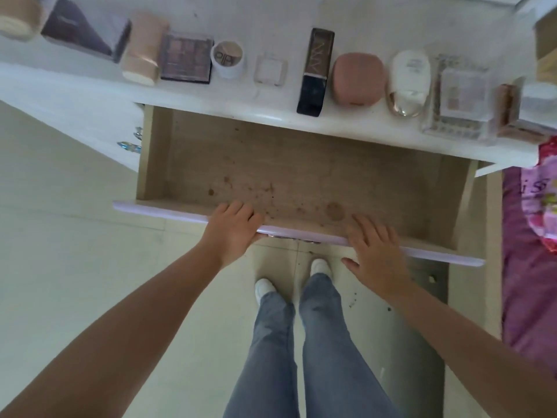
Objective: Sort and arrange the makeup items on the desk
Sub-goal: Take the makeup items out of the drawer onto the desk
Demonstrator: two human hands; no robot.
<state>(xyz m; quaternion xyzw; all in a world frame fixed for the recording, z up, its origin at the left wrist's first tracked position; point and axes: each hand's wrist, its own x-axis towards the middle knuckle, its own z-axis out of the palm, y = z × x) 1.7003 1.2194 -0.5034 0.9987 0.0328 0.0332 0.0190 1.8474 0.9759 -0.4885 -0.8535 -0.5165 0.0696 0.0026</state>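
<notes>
One drawer (301, 164) is seen pulled out under the table (75, 86). Its front edge is gripped by the left hand (233, 232), fingers curled over; the right hand (375, 251) is laid flat on it, fingers straight. About a dozen makeup items (315, 70) are lined in one row on the table.

Home bedroom: white dressing desk (75, 86) with cosmetics row, tiled floor (60, 236), pink bedding (524, 267) (floral) at right.

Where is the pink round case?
The pink round case sits on the desk, right of centre, between the dark tall box and the white bottle.
</notes>
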